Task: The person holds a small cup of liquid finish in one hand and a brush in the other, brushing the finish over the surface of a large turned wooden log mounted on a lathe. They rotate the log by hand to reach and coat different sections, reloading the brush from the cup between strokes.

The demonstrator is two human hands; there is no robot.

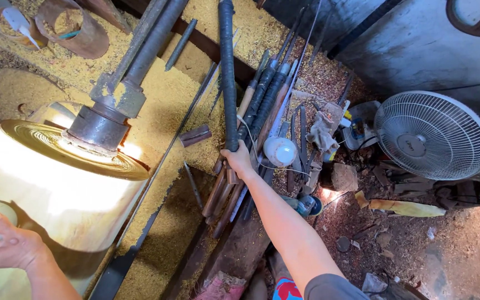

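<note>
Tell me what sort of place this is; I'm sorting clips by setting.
Probably a woodturning workshop: a big pale wood cylinder sits on a lathe, sawdust covers everything, and the right hand grips one of many long-handled tools.

Bare forearms; right arm's short grey sleeve [329,286]

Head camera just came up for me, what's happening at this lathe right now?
A person stands at a wood lathe deep in sawdust. The right hand reaches out to a rack of long-handled turning tools and closes around the handle of one long dark wrapped tool. The left hand grips a pale rounded object at the frame's lower left, beside the large pale wooden blank mounted on the lathe. A white fan stands on the littered floor to the right.
</note>
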